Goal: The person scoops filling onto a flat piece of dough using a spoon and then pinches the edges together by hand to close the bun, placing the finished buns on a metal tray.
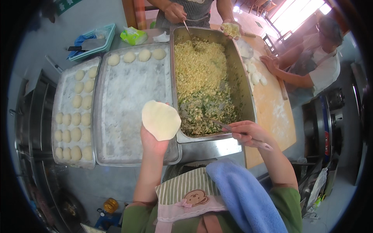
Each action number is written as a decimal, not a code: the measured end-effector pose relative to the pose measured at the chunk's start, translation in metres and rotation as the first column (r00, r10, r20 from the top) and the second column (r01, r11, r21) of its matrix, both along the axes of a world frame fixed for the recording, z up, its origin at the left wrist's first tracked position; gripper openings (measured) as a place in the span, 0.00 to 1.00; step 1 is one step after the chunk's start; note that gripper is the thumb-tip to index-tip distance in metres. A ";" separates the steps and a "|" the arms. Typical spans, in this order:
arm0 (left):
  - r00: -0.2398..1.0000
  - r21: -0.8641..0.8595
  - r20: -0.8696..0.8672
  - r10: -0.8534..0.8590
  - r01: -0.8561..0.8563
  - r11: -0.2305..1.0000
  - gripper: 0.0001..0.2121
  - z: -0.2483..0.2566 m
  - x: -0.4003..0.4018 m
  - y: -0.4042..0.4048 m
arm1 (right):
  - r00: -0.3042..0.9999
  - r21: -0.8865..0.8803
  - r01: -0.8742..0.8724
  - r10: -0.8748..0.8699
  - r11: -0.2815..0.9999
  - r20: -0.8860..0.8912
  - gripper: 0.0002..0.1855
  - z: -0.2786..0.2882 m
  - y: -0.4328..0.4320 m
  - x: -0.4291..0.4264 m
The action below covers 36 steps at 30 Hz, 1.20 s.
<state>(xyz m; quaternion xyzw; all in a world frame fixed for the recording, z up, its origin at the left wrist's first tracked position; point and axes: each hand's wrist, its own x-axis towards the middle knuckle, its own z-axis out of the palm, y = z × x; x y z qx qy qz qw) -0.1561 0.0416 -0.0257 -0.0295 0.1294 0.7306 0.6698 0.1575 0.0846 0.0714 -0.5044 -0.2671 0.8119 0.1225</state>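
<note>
A flat round dough wrapper (161,120) lies on the open palm of my left hand (154,141), above the near right part of a floured metal tray (128,96). My right hand (247,132) grips the handle of a metal spoon (225,125), whose tip is down in the filling. The chopped filling (204,84), yellow at the far end and mixed with greens at the near end, fills much of a deep steel pan (243,83). Filled round buns (144,55) stand in a row at the tray's far edge.
On the left, a second tray (64,87) holds rows of buns, with a turquoise basket (109,43) behind it. Across the pan, a co-worker holds a spoon and a filled wrapper (231,30). Another person works with a rolling pin (282,88) at the wooden board (269,116), near dough pieces (255,78).
</note>
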 end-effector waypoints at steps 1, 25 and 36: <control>1.000 0.053 0.006 -0.028 0.027 0.998 0.18 0.001 0.003 0.007 | 1.000 0.045 -0.003 0.003 0.999 0.019 0.16 0.006 0.000 0.002; 0.985 -0.056 -0.098 -0.144 0.139 0.989 0.17 0.008 0.052 0.051 | 0.982 0.101 0.183 -0.186 0.978 0.021 0.13 0.031 -0.027 0.026; 0.985 -0.123 -0.074 -0.153 0.143 0.982 0.16 0.014 0.084 0.062 | 0.988 0.179 0.152 -0.147 0.972 -0.041 0.15 0.082 -0.038 0.011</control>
